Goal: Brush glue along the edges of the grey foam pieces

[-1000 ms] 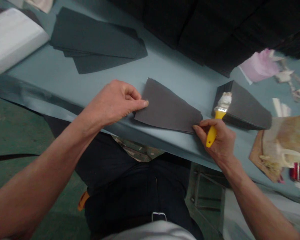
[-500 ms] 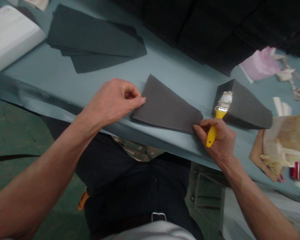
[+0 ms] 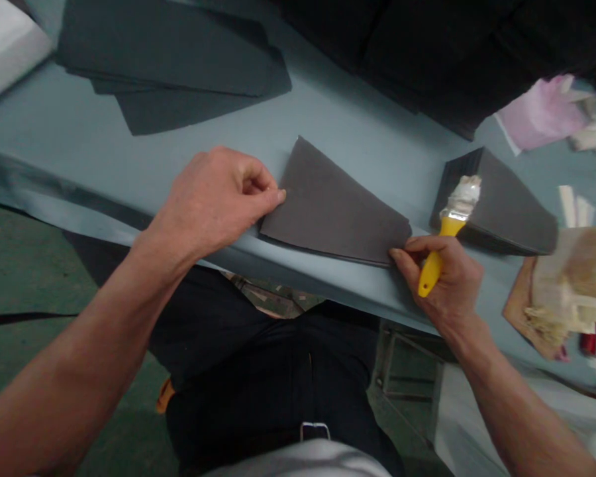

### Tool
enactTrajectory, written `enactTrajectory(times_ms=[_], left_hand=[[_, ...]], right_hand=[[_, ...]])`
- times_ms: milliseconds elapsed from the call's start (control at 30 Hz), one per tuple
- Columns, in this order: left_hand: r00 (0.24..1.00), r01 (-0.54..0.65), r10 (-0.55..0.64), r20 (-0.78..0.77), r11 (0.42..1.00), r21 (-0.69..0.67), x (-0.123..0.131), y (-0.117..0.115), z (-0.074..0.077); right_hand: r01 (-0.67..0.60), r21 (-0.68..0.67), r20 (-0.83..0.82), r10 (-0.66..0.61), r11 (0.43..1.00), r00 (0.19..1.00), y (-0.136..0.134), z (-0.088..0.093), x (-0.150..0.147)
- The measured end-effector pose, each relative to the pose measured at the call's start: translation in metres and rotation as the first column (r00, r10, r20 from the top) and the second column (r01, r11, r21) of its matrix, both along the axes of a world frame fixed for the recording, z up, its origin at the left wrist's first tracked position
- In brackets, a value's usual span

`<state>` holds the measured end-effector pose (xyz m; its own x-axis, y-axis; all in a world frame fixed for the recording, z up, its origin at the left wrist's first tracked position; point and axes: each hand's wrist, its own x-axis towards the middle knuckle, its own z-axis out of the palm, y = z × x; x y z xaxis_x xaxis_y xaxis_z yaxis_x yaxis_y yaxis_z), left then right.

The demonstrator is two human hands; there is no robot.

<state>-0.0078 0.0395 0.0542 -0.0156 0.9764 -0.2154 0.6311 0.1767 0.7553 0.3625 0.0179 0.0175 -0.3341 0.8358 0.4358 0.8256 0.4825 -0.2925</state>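
A dark grey tapered sheet (image 3: 335,209) lies near the table's front edge, with at least one more layer showing along its lower side. My left hand (image 3: 218,199) pinches its wide left edge between thumb and finger. At the narrow right end, my right hand (image 3: 444,275) has thumb and forefinger on the corner. That same hand carries a yellow-handled paintbrush (image 3: 432,271), bristles up and coated in whitish paste. Behind the brush stands a neat stack of similar grey pieces (image 3: 511,202).
Larger dark sheets (image 3: 179,59) lie fanned out at the upper left, beside a white block (image 3: 7,50). Black stacked material (image 3: 402,53) fills the back. On the right are pink material (image 3: 546,112), pale scraps and a paste-stained board (image 3: 521,308).
The view has shifted slightly, so the things at the back sit higher and farther apart. Both hands keep the same grip on the grey sheet, and the brush stays in the right hand.
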Motion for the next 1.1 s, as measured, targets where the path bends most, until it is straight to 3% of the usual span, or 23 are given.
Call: enactTrajectory(times_ms=[233,467,700,1100], left_hand=[[0.999,-0.003,0.003,-0.049,1.000,0.000,0.0027,0.0009,0.0046],[1.000,-0.006,0.006,-0.029,1.000,0.006,0.0018,-0.0011,-0.0012],[1.000,0.002,-0.002,0.004,1.000,0.023,0.0007,-0.0030,-0.0048],[0.995,0.042,-0.043,-0.094,0.999,-0.019,0.0004,-0.0027,0.0014]], right_hand=[[0.026,-0.006,-0.002,-0.026,1.000,1.000,-0.0006,-0.0014,0.0016],[-0.020,0.010,-0.012,0.020,1.000,1.000,-0.0005,0.0016,-0.0020],[0.014,-0.043,-0.018,-0.015,0.999,1.000,-0.0018,0.0026,-0.0016],[-0.042,0.049,-0.028,0.043,0.998,0.999,0.0017,-0.0007,-0.0016]])
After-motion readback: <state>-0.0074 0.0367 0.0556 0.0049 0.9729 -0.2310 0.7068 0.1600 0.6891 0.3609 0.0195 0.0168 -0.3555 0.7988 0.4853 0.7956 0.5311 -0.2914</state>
